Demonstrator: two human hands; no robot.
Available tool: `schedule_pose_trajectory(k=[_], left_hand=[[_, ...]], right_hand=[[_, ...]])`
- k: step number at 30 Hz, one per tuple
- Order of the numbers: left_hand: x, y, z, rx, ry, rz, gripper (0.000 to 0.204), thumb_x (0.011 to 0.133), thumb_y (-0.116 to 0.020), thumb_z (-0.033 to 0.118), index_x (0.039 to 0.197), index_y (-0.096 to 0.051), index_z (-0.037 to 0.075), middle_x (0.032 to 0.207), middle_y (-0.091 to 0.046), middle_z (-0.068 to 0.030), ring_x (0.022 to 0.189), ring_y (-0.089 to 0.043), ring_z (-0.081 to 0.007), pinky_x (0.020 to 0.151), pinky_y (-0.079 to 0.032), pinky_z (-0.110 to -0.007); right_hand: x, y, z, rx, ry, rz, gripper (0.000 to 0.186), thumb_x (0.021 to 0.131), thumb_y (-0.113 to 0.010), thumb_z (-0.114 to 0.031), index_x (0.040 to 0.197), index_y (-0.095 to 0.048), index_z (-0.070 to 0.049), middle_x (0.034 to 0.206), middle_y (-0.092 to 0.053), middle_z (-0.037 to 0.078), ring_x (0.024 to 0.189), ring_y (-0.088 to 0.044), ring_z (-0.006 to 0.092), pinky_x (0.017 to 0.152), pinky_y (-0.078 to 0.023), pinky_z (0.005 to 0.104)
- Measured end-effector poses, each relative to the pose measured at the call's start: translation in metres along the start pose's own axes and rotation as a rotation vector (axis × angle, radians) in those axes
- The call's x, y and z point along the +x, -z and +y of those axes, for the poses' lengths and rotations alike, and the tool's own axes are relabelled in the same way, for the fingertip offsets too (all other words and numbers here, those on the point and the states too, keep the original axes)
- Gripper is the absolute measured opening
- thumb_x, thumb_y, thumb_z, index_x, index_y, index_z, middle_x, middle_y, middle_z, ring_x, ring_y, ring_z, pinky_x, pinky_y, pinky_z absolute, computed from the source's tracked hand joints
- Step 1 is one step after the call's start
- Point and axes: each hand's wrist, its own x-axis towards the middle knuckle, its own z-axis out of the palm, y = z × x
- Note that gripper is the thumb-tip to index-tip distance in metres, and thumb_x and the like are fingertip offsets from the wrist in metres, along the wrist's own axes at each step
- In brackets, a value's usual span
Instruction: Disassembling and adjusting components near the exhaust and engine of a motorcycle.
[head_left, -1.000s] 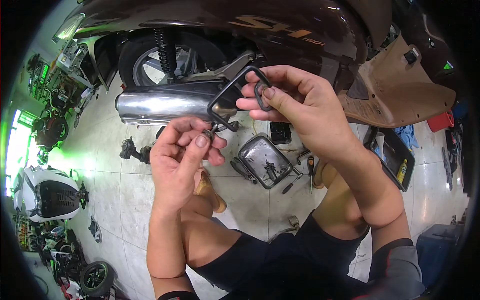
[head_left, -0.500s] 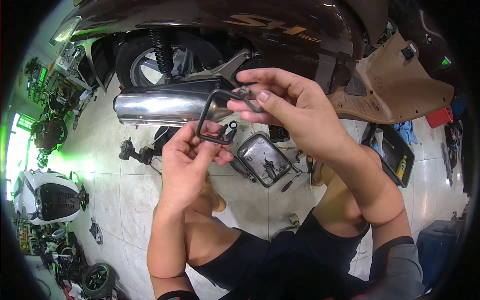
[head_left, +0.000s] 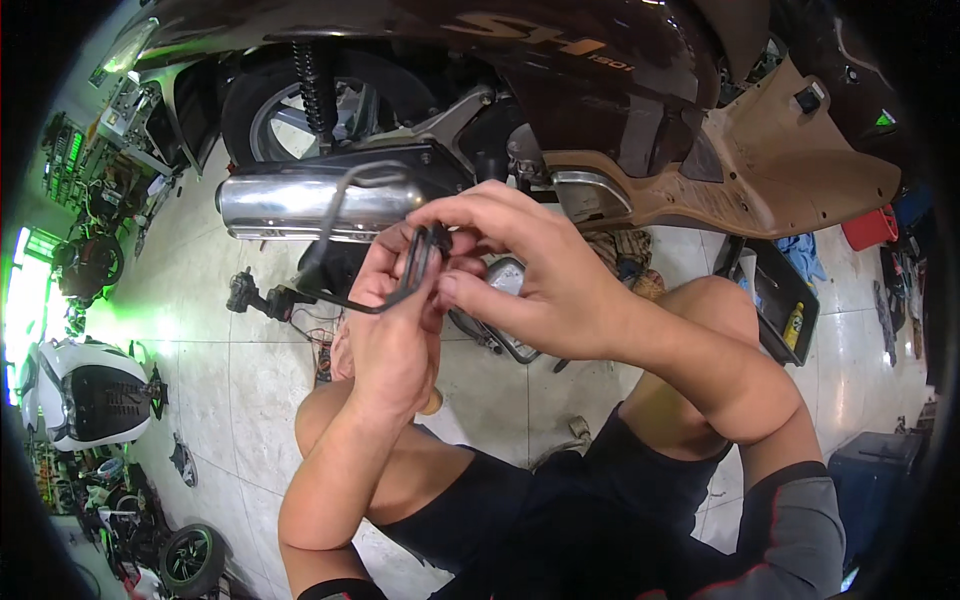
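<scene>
The bent black metal rod (head_left: 333, 218) is partly blurred. The right hand (head_left: 535, 270) covers most of the black-rimmed grey tray (head_left: 507, 276); the top edge crops the glossy dark-brown scooter (head_left: 620, 95).

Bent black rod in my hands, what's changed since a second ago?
Your right hand moved left and down to your left hand; whether it grips anything is unclear. The bent black rod swung round, jutting left from your left hand, partly in front of the silver muffler. The muffler and yellow bottle stayed put.
</scene>
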Motion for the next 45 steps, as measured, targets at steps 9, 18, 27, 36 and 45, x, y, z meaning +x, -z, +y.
schedule_pose_trajectory(k=[9,18,27,36,45], left_hand=[[-0.007,0.005,0.009,0.239,-0.005,-0.054,0.019,0.103,-0.060,0.009,0.119,-0.056,0.000,0.098,-0.070,-0.0094,0.083,-0.070,-0.0134,0.070,-0.056,-0.026],[-0.017,0.018,0.022,1.364,-0.081,-0.600,0.024,0.099,-0.065,0.011,0.119,-0.062,-0.002,0.089,-0.071,-0.0102,0.082,-0.069,-0.0187,0.072,-0.055,-0.031],[-0.020,0.058,0.025,1.445,0.182,-0.591,0.027,0.096,-0.068,0.015,0.117,-0.062,-0.002,0.089,-0.070,-0.0193,0.076,-0.068,-0.0298,0.069,-0.053,-0.039],[-0.016,0.075,0.049,1.411,0.128,-0.279,0.029,0.099,-0.067,0.019,0.120,-0.062,-0.001,0.088,-0.071,-0.0165,0.078,-0.069,-0.0198,0.070,-0.053,-0.032],[-0.002,0.049,-0.138,1.717,0.029,-1.057,0.024,0.091,-0.062,0.021,0.110,-0.067,0.008,0.102,-0.071,-0.0176,0.097,-0.068,-0.0412,0.084,-0.054,-0.052]], right_hand=[[-0.003,-0.001,0.008,0.422,-0.344,-0.060,0.022,0.102,-0.063,-0.007,0.121,-0.065,0.004,0.097,-0.069,0.005,0.087,-0.068,0.0114,0.076,-0.056,0.0265],[0.000,0.041,0.005,0.240,-0.026,0.223,0.025,0.099,-0.066,-0.012,0.121,-0.061,0.000,0.097,-0.070,0.009,0.085,-0.071,0.0113,0.072,-0.057,0.0251],[-0.015,0.071,-0.010,0.141,-0.204,0.138,0.025,0.107,-0.053,-0.008,0.131,-0.054,-0.001,0.101,-0.066,0.006,0.080,-0.065,0.0064,0.057,-0.053,0.0187],[-0.019,0.078,-0.016,0.123,-0.090,0.171,0.025,0.106,-0.059,-0.010,0.128,-0.058,0.000,0.098,-0.067,0.002,0.073,-0.059,0.0034,0.056,-0.050,0.0178],[-0.039,0.110,-0.034,-0.097,0.112,0.229,0.018,0.101,-0.062,-0.001,0.118,-0.063,0.002,0.098,-0.071,0.006,0.088,-0.068,0.0093,0.070,-0.053,0.0219]])
